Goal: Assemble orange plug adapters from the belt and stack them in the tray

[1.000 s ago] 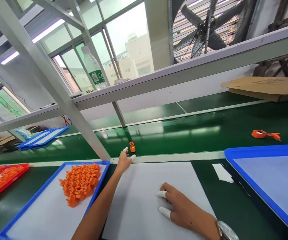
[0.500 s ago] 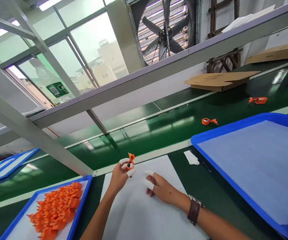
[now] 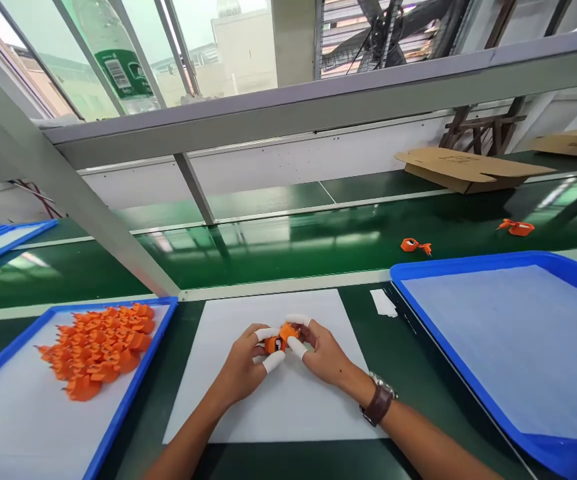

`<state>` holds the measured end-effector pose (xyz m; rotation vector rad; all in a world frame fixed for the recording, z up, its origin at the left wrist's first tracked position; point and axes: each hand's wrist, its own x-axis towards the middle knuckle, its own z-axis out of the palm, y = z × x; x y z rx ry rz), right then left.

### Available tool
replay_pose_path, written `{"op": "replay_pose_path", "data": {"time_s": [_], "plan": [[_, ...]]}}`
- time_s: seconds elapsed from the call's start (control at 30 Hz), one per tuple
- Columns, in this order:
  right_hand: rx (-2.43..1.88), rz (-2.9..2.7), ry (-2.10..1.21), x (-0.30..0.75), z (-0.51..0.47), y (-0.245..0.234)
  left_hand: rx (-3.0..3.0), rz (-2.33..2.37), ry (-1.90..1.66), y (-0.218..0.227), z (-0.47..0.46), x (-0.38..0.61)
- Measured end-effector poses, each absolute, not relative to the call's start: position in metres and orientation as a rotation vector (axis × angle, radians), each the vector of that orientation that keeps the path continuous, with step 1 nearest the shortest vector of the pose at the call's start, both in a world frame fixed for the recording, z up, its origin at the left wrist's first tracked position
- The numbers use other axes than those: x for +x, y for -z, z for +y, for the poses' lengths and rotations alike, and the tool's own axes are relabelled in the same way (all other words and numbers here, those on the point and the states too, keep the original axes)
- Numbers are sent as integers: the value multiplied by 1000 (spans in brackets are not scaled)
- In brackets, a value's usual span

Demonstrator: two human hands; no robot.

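A small orange plastic part (image 3: 281, 337) is pinched between both my hands over the white sheet (image 3: 278, 400) in front of me. My left hand (image 3: 248, 363) grips its left side with white finger cots on thumb and forefinger. My right hand (image 3: 321, 350), with a brown wristwatch on its wrist, grips the right side, fingers closed around it. The part is mostly covered by my fingertips.
A blue tray (image 3: 133, 383) with a heap of several orange parts (image 3: 101, 347) lies at the left. A large blue tray (image 3: 498, 340) lies at the right. Two orange parts (image 3: 415, 246) (image 3: 517, 227) sit on the green conveyor belt (image 3: 293, 250). Cardboard (image 3: 463, 168) lies beyond.
My left hand picked the orange part off the belt and brought it back over the white sheet. My right hand rose from the sheet and joined it on the part.
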<state>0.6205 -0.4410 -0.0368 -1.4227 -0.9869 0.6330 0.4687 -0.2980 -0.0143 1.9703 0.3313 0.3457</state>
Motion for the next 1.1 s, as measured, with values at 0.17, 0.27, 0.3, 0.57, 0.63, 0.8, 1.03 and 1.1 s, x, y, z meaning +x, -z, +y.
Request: {"op": "replay_pose_path", "data": {"time_s": [0.17, 0.27, 0.3, 0.57, 0.63, 0.8, 1.03, 1.1], "plan": [[-1421, -1178, -444, 611, -444, 28, 1788, 504, -417, 23, -298, 470], [-1440, -1144, -392, 608, -442, 30, 1689, 528, -377, 26, -297, 471], [-1458, -1114, -400, 607, -442, 31, 1677, 534, -378, 26, -297, 471], [-1503, -910, -631, 595, -437, 33, 1796, 588, -596, 26, -308, 472], [-1486, -894, -654, 596, -435, 34, 1809, 562, -553, 28, -307, 471], [-1506, -909, -578, 608, -436, 36, 1944, 362, -377, 30, -299, 466], [-1588, -1118, -456, 611, -443, 32, 2296, 260, -678, 39, -301, 468], [-1597, -1134, -472, 611, -444, 32, 2347, 240, -724, 40, -302, 469]]}}
